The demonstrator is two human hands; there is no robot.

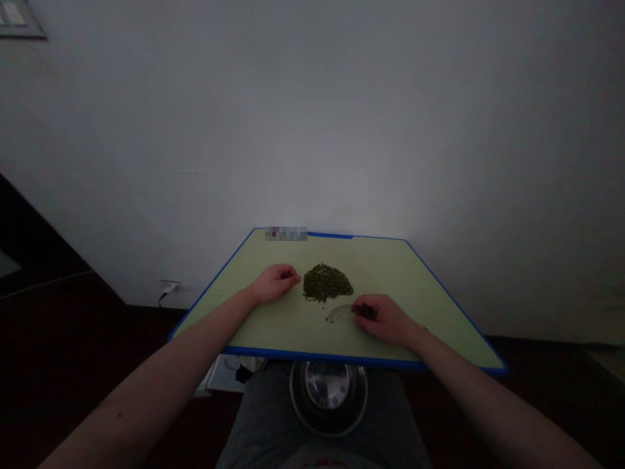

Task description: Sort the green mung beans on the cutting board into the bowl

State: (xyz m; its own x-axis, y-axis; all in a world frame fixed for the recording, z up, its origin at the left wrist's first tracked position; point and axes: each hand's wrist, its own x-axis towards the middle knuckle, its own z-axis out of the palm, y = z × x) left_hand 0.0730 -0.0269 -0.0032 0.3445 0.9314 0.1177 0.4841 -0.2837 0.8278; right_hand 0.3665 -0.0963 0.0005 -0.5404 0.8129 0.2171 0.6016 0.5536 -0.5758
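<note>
A heap of small, dark green bean-like grains [326,283] lies on the pale green tabletop [385,260]. Just left of the heap rests my left hand [277,283], its fingers curled and the thumb and fingertips close together; what they hold, if anything, is too small to make out. My right hand [383,318] is low over the board, right of and nearer to me than the heap. Its fingers are bent inward, and their shadowed inside hides any contents. Beside its fingertips a thin, curved, see-through outline [340,309] shows, with a few stray grains near its left end.
A shiny metal bowl [329,426] sits on my lap below the table's blue front edge [312,355]. A pale wall [332,130] stands behind the table. At the left a plug with a cord [168,288] is in the wall. Pale items [227,374] are under the table.
</note>
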